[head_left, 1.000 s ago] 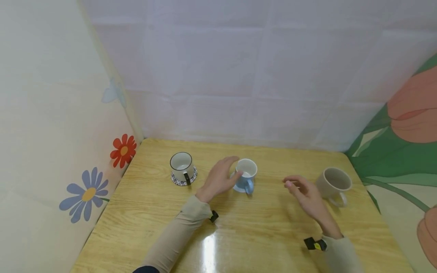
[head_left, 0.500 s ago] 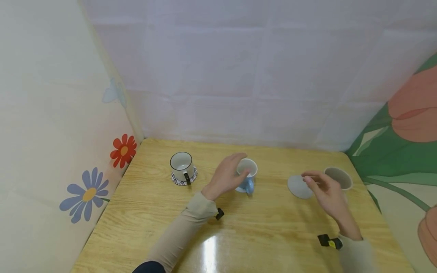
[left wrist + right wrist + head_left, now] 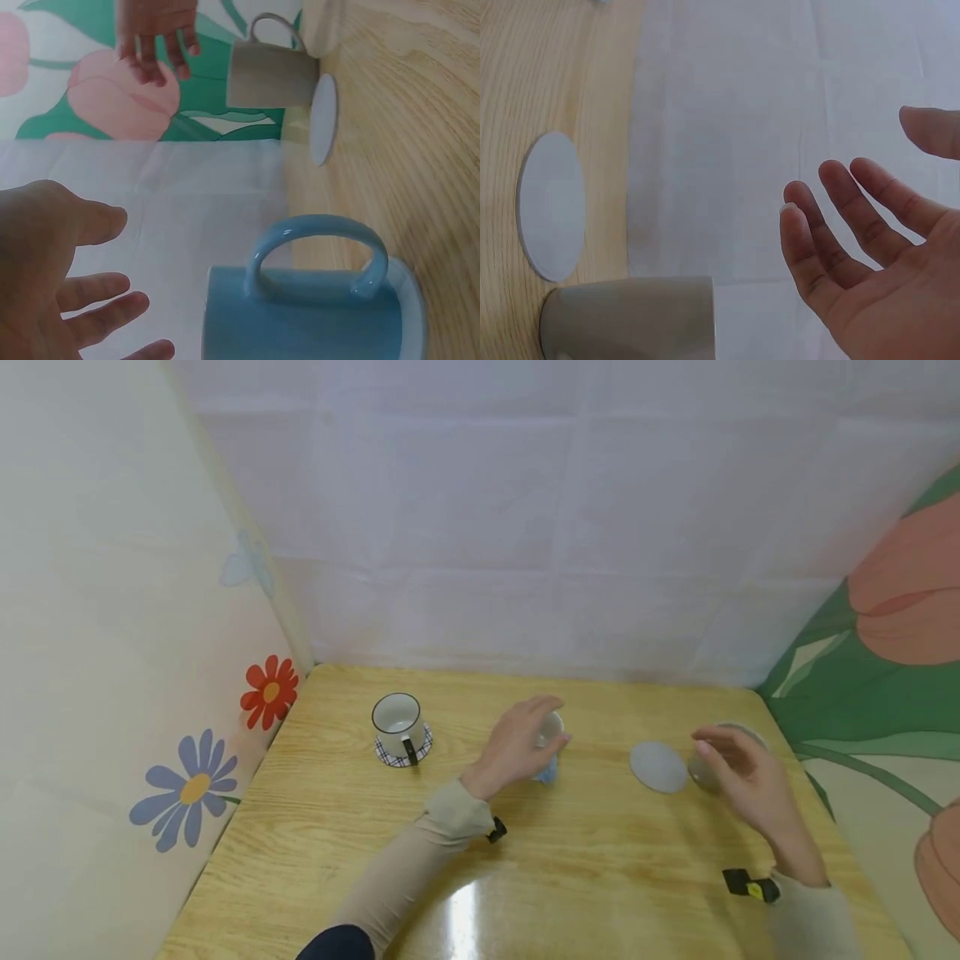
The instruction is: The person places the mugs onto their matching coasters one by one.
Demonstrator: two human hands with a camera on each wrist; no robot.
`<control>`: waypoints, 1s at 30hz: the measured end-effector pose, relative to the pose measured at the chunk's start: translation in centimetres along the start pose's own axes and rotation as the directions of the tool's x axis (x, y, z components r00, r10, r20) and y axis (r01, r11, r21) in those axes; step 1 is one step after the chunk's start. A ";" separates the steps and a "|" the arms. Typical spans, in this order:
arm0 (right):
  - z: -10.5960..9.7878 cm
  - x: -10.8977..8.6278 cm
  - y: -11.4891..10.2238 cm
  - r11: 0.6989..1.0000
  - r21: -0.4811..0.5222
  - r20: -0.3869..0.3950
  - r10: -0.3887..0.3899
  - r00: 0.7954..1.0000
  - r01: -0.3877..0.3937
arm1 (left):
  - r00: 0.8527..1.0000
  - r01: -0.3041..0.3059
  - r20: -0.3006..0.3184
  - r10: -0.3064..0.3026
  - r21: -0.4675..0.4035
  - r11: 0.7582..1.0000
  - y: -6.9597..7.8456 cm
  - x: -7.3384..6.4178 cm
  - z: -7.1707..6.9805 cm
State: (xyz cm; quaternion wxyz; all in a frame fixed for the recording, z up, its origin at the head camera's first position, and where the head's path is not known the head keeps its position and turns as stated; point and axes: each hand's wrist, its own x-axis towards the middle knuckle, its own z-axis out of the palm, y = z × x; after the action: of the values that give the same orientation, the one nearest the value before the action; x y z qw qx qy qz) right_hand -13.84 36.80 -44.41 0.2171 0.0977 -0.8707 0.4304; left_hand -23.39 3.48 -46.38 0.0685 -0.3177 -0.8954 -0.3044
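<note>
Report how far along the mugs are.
Looks done: the black-rimmed mug sits on the checked coaster, the blue mug on a pale coaster. In hand: nothing; the left hand hovers over the blue mug, the right hand over the grey mug. Probably left: grey mug onto the bare round coaster beside it.

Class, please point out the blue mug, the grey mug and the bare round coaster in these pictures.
Blue mug [image 3: 304, 316]: left wrist view, side of its body.
Grey mug [image 3: 634, 319]: right wrist view, outer wall.
Bare round coaster [image 3: 658, 767]: head view, middle of its flat top.
</note>
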 end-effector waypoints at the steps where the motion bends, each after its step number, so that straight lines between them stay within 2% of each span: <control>1: -0.2 0.0 0.1 1.000 -0.009 -0.001 -0.004 1.000 0.004 | 1.000 -0.010 0.006 0.009 0.013 1.000 0.1 0.2 0.3; 7: -1.0 -0.1 0.4 0.999 -0.028 -0.013 -0.019 1.000 0.018 | 0.999 -0.043 0.035 0.041 0.054 0.998 0.7 1.3 1.8; 14: -1.9 -0.4 1.1 0.999 -0.033 -0.047 -0.001 0.999 -0.001 | 0.997 -0.055 0.060 0.049 0.108 0.993 2.3 2.1 2.1; 22: -2.2 -0.9 2.7 0.996 -0.053 -0.072 0.063 0.995 -0.066 | 0.995 -0.056 0.084 0.055 0.008 0.998 3.4 2.7 2.7; 30: -2.5 -1.0 3.3 0.995 -0.009 -0.086 0.094 0.992 -0.095 | 0.995 -0.029 0.092 0.026 0.036 0.999 3.6 3.2 4.5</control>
State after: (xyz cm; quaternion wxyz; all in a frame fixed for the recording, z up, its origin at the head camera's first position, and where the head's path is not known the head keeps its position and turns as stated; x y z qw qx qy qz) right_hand -13.40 40.79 -45.81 0.2339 0.0364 -0.8671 0.4383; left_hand -23.40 10.08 -47.20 0.0377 -0.3422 -0.8986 -0.2719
